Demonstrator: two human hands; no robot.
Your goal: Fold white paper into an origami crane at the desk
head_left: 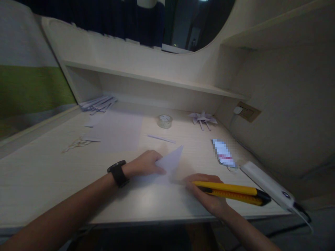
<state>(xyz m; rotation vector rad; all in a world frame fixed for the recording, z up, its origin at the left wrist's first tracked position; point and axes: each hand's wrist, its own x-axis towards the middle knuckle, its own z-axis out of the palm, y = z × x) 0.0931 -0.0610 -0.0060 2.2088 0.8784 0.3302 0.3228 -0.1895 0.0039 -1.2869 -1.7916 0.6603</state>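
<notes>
A folded piece of white paper [170, 162] is pinched in my left hand [149, 163], just above the desk near its front edge. A black watch sits on that wrist. In my right hand [206, 195] lies a yellow utility knife [232, 192], its handle pointing off to the right. The knife's blade end reaches the lower right part of the paper, though the blade itself is blurred. Beyond the paper, a thin rolled paper stick [161, 138] rests on the desk.
Farther back are a roll of clear tape [164, 121] and a folded paper pinwheel shape [202, 118]. Paper sheets [117, 130], a pile of paper strips [99, 103] and scraps [81, 142] lie left. A phone [223, 152] and a white power strip [267, 184] lie right.
</notes>
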